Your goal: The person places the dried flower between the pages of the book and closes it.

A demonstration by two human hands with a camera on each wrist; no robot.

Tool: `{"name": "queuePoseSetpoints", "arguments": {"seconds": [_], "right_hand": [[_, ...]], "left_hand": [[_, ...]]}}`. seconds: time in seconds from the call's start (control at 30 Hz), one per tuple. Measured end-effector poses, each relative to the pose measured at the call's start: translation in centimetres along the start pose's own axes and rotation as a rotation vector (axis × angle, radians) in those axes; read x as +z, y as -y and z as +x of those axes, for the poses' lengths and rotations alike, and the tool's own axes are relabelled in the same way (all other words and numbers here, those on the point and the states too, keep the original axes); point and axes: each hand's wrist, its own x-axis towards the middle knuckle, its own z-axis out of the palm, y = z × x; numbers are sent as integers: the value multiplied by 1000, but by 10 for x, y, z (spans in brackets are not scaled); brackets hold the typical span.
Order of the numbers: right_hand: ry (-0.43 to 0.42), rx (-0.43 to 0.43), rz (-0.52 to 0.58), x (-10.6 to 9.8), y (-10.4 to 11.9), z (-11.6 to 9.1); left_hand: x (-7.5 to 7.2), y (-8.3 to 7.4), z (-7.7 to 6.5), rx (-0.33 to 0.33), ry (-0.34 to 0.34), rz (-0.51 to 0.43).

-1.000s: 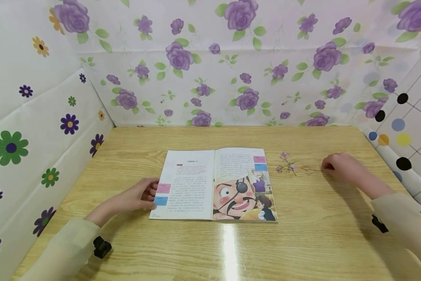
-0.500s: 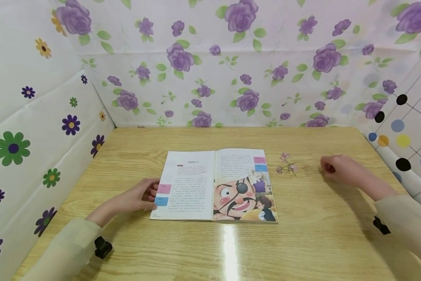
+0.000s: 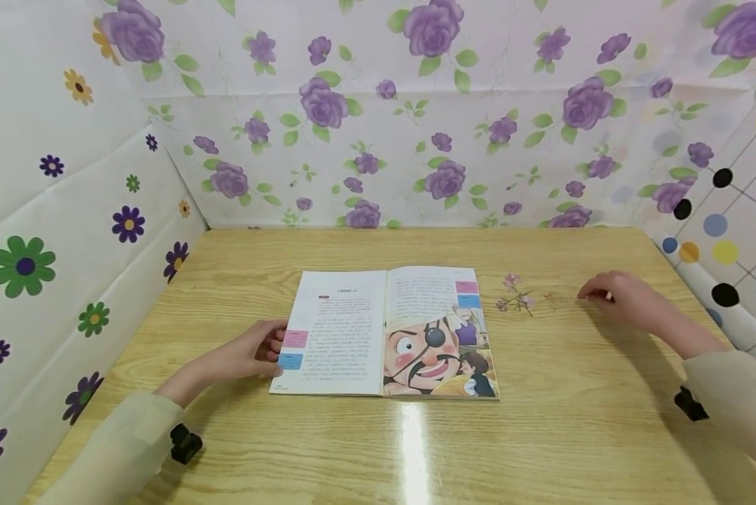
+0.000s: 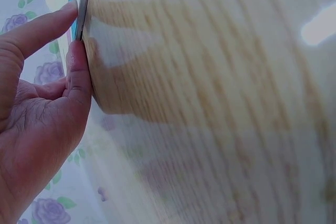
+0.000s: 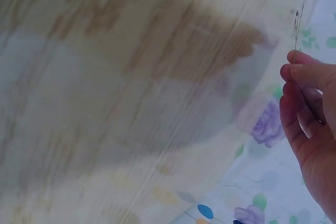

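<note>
An open book (image 3: 346, 344) lies on the wooden table (image 3: 428, 449), a one-eyed pirate drawn on its right page. My left hand (image 3: 252, 351) holds the book's left edge, with the thumb over the page and the fingers along the side. The left wrist view shows that thumb on the page border and a fingertip against the book's edge (image 4: 84, 3). To the right of the book, my right hand (image 3: 624, 301) is low above the table. In the right wrist view its thumb and index finger pinch a thin dried sprig (image 5: 296, 27) by the stem.
Between the book and my right hand lies a sprig of small pink flowers (image 3: 518, 300). Behind the table hangs a cloth with purple roses (image 3: 444, 179). Patterned sheets close off the left and right sides.
My right hand has shifted slightly, its fingers turning from a more curled grip to a lighter pinch, while the dried sprig moves a little. The left hand and book stay put.
</note>
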Motion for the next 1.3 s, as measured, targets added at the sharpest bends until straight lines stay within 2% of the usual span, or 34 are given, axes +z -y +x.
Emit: {"name": "queuePoseSetpoints", "arguments": {"seconds": [0.3,0.53,0.9,1.13,1.3], "right_hand": [[-51,-18,-6,-3,0,5],[-69,5,27,-10,8,20],[-43,9,45,-19,44,56],[-86,-59,78,-12,70,78],[-88,-105,97,-1,91,92]], "left_hand": [[1,1,0,-1,1,-1],[0,3,0,-1,-1,-5],[1,5,1,15,4,-11],[1,4,2,4,2,-35],[2,-1,2,-30,-32,3]]}}
